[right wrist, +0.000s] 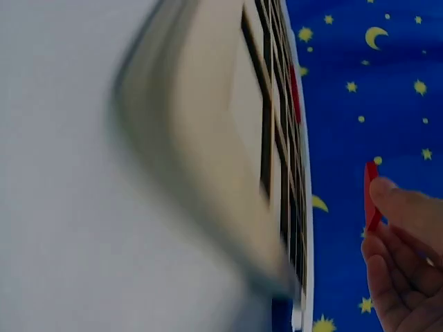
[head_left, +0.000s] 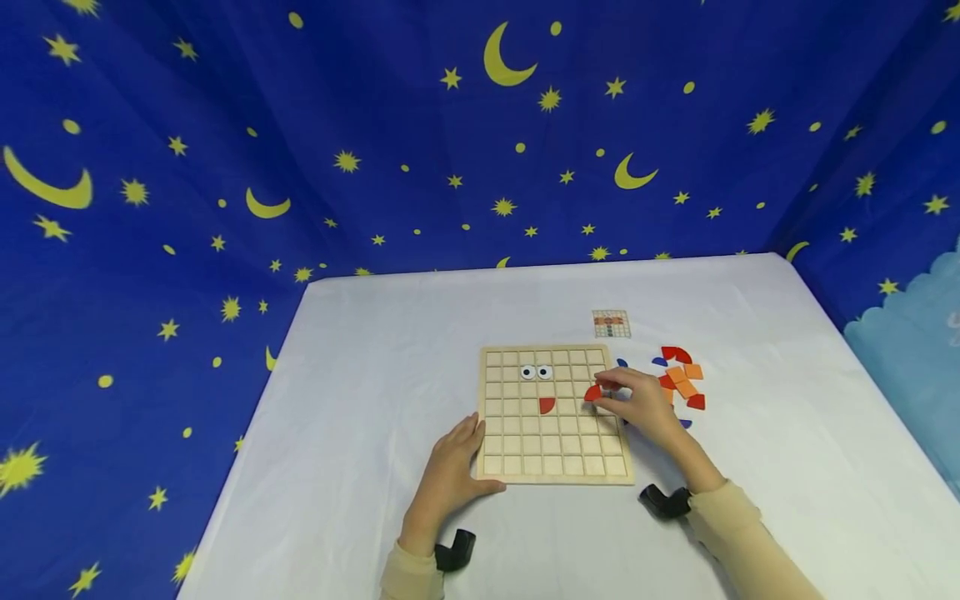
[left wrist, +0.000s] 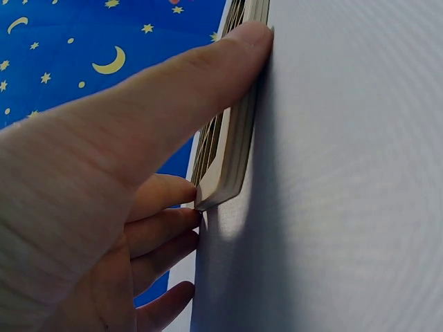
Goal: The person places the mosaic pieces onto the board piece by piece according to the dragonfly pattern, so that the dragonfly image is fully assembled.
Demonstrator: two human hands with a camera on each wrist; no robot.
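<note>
A square wooden grid board [head_left: 555, 479] lies on the white table. Two round eye pieces [head_left: 536, 372] and a red quarter-circle tile [head_left: 547, 406] sit in its cells. My right hand [head_left: 641, 406] pinches another red tile [head_left: 592, 392] between thumb and fingers above the board's right side; the right wrist view shows this red tile [right wrist: 371, 196] edge-on. At the board's near left corner is my left hand [head_left: 450, 467], its thumb [left wrist: 208, 66] stretched along the near edge and its other fingers against the left side.
Right of the board lies a loose group of orange tiles [head_left: 681, 382], red tiles [head_left: 696, 402] and blue tiles [head_left: 659, 362], partly hidden by my right hand. A small printed pattern card [head_left: 612, 323] lies beyond the board. A blue curtain [head_left: 420, 125] with moons and stars hangs behind the table.
</note>
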